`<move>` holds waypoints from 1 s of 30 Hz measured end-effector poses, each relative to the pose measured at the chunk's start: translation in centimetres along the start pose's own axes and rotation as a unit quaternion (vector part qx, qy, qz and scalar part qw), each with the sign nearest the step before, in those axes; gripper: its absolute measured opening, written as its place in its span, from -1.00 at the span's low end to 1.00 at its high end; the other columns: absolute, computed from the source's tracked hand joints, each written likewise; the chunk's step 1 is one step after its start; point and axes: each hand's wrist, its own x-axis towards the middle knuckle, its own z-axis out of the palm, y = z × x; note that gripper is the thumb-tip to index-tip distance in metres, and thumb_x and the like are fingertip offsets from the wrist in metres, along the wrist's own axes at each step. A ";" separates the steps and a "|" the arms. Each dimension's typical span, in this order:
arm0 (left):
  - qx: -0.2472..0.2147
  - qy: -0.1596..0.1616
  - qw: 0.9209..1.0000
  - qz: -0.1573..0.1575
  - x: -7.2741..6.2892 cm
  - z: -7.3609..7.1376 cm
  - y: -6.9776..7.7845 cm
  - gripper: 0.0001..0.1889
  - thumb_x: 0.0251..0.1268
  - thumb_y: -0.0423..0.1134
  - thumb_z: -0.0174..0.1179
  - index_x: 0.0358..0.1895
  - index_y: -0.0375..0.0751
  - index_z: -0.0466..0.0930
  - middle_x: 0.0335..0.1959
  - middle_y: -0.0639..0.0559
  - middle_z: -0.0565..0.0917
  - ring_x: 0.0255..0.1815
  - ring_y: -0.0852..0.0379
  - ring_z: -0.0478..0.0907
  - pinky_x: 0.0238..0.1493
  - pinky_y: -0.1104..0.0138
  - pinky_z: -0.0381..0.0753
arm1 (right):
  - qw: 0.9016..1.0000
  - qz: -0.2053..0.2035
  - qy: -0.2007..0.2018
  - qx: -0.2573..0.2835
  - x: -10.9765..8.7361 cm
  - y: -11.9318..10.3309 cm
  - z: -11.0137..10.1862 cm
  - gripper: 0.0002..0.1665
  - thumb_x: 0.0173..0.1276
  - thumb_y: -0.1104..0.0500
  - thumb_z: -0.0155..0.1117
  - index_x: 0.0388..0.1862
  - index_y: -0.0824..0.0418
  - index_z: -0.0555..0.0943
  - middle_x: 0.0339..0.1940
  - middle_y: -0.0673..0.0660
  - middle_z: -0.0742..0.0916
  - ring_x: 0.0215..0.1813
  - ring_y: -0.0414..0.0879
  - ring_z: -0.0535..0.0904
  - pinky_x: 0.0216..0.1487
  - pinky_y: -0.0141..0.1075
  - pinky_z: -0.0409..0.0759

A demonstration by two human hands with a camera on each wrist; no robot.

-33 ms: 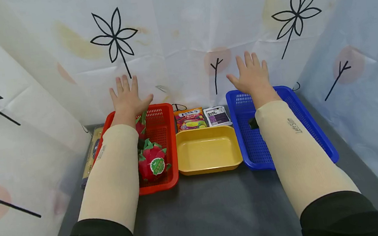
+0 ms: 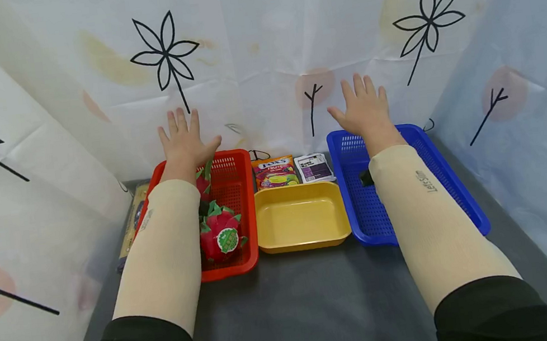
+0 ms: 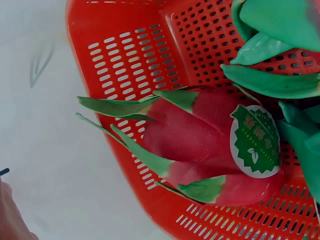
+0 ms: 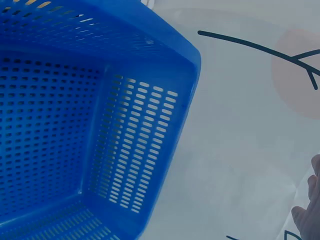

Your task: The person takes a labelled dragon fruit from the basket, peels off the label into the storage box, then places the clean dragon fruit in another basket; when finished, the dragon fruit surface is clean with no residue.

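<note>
My left hand (image 2: 183,147), fingers spread and straight, is held out above the far end of the red basket (image 2: 248,207) and holds nothing. In that basket lie dragon fruits; the nearer dragon fruit (image 2: 220,235) bears a green and white sticker. In the left wrist view, another stickered dragon fruit (image 3: 200,140) rests against the perforated wall, green leaf tips over the rim. My right hand (image 2: 364,109) also stretches out with spread fingers, above the far end of the blue basket (image 2: 365,213), holding nothing. The right wrist view shows bare perforated plastic in the blue basket.
Between the baskets sits a yellow tray (image 2: 304,223). Behind it are a Fox's fruits candy bag (image 2: 276,174) and a white and purple packet (image 2: 315,168). A partly hidden package (image 2: 130,226) lies left of the red basket. Patterned white cloth (image 2: 260,54) encloses the grey table (image 2: 314,306).
</note>
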 end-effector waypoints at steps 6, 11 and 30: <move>0.005 -0.005 1.000 0.003 -0.4 -0.4 -0.2 -0.01 0.45 0.40 -0.25 0.66 -0.03 -0.51 0.64 -0.28 -0.52 0.60 -0.27 -0.68 0.49 -0.31 -0.50 | 1.000 -0.002 -0.004 -0.009 0.1 -0.2 -0.1 0.00 0.60 -0.37 -0.30 0.71 0.17 -0.26 0.69 0.33 -0.20 0.67 0.27 -0.37 0.56 0.28 -0.30; 0.005 -0.013 1.000 0.013 -1.0 -1.7 -0.5 -0.02 0.47 0.36 -0.22 0.67 -0.07 -0.47 0.64 -0.34 -0.46 0.61 -0.32 -0.62 0.49 -0.32 -0.44 | 1.000 -0.021 -0.006 -0.011 0.2 -0.8 -0.2 -0.01 0.61 -0.36 -0.28 0.72 0.16 -0.25 0.69 0.34 -0.17 0.67 0.28 -0.34 0.55 0.29 -0.27; -0.026 0.030 0.996 0.082 -3.1 -6.8 -0.3 -0.11 0.52 0.23 -0.13 0.69 -0.15 -0.22 0.66 -0.33 -0.09 0.65 -0.33 -0.28 0.55 -0.23 -0.12 | 0.989 -0.117 0.053 0.067 -1.2 -5.6 -0.6 -0.15 0.59 -0.14 0.08 0.65 0.27 0.14 0.59 0.33 0.30 0.60 0.27 0.13 0.56 0.20 0.05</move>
